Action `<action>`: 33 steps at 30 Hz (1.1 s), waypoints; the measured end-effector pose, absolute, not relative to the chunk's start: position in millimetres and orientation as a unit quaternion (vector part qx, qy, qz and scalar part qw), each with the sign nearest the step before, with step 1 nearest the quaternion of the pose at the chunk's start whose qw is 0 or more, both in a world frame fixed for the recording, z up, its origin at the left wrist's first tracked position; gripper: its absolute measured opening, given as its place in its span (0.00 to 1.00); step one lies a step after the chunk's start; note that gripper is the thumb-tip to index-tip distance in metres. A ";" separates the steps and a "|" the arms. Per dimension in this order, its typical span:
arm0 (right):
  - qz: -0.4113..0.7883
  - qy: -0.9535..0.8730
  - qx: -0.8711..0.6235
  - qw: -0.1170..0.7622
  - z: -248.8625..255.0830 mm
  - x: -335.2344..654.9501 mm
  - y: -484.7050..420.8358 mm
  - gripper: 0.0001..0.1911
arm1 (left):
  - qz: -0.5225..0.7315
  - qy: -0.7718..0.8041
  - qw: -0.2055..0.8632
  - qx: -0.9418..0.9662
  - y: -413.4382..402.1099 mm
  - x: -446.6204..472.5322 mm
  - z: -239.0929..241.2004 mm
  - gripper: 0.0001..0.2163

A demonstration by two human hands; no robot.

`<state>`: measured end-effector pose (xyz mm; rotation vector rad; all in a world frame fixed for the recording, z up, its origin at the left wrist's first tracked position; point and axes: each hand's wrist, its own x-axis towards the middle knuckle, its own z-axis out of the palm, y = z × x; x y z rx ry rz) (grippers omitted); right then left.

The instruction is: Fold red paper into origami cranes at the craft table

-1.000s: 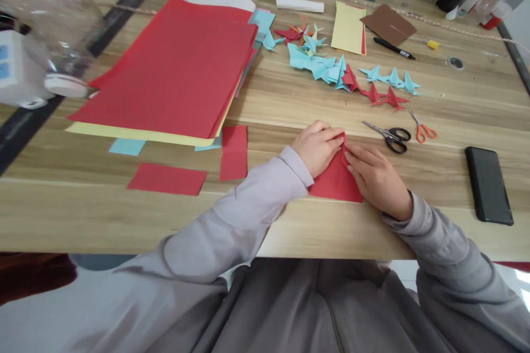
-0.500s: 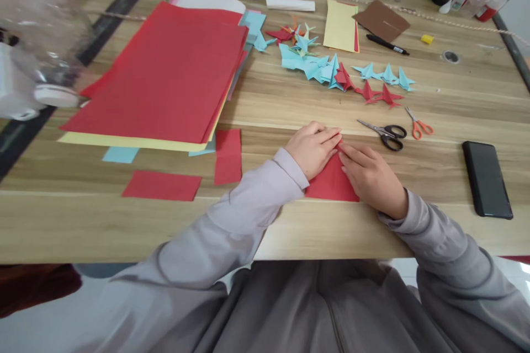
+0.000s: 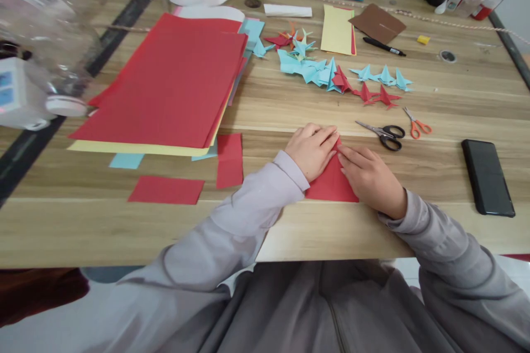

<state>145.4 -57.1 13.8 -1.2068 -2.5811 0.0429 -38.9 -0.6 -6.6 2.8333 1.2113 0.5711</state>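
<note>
Red slip [image 3: 165,190]: flat on the bench [image 3: 83,231], at the red paper's 9 o'clock, well apart from it.
Left hand [image 3: 312,151]: on the red paper at 11 o'clock, fingers close together near its tip. Not a fist; I can't tell if it pinches.
Red paper [image 3: 333,186]: on the bench between the hands, tip at 12 o'clock, wide edge at 6. It should be very light, a bit stiff, easy to bend, and could rip or crumple. Best to hold it down near the tip and press softly along the sides.
Right hand [image 3: 370,176]: on it at about 3 o'clock, fingers reaching to the tip. I can't tell if it pinches.
Changes: a second ago, a line down the paper's middle showed clearly; now it is hard to see. The hands lie almost the same.
</note>
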 end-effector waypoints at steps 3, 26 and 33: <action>0.019 -0.896 -0.418 0.146 14.0 145.3 -56.8 0.18 | 0.185 0.384 0.009 0.904 -0.4 -39.9 -7.6 0.19; -0.014 -0.895 -0.423 0.138 15.7 145.7 -57.9 0.18 | 0.175 0.370 -0.007 0.912 -1.0 -40.3 -5.9 0.17; 0.011 -0.891 -0.431 0.141 15.2 143.7 -58.1 0.18 | 0.186 0.372 0.007 0.909 -0.8 -40.5 -7.6 0.16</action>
